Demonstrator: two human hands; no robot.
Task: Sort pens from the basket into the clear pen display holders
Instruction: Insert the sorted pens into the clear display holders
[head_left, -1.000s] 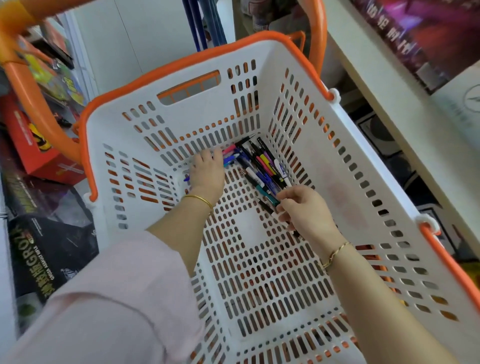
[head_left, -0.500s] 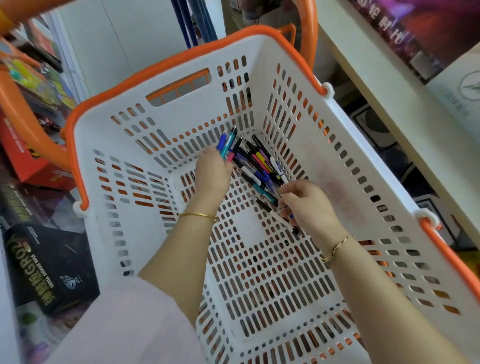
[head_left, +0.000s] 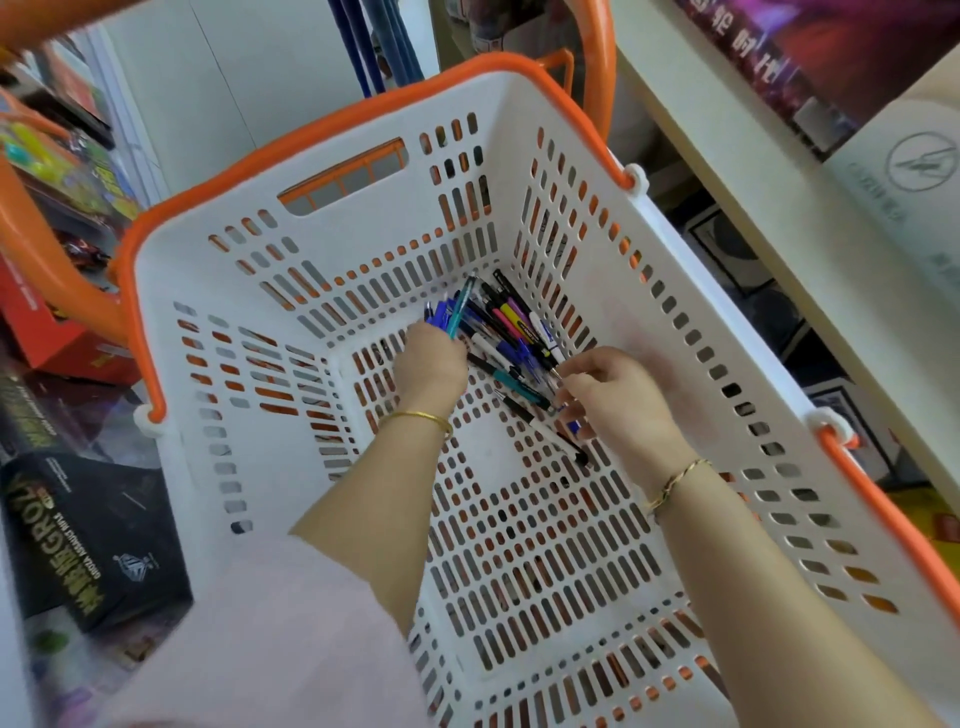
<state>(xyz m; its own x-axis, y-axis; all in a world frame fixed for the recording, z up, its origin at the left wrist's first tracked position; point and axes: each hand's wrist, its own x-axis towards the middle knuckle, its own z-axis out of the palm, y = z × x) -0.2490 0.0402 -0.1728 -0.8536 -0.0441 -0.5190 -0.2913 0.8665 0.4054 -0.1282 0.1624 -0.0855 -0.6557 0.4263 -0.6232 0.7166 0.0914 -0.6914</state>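
My left hand (head_left: 431, 366) is closed tight around a bunch of pens (head_left: 448, 314). They are mostly blue, with one blue-green one, and they stick up out of my fist. There is a gold bracelet (head_left: 422, 417) on that wrist and a pink sleeve (head_left: 270, 639) higher up the arm.

My right hand (head_left: 618, 400) has its fingers bent and pinches a couple of pens (head_left: 571, 427) at the near end of the pile. A black pen (head_left: 569, 448) pokes out under it. I cannot tell if that one is held too. This wrist has a thin gold bracelet as well.

Between my hands lies the pile of pens (head_left: 519, 338), in the far right corner of the basket floor. I see black, blue, pink, yellow and white ones, all lying close together.

The basket (head_left: 363, 228) is white with lots of little holes and an orange rim (head_left: 291, 150). A black box (head_left: 93, 540) sits outside it on the left. A white shelf (head_left: 769, 208) runs along the right.
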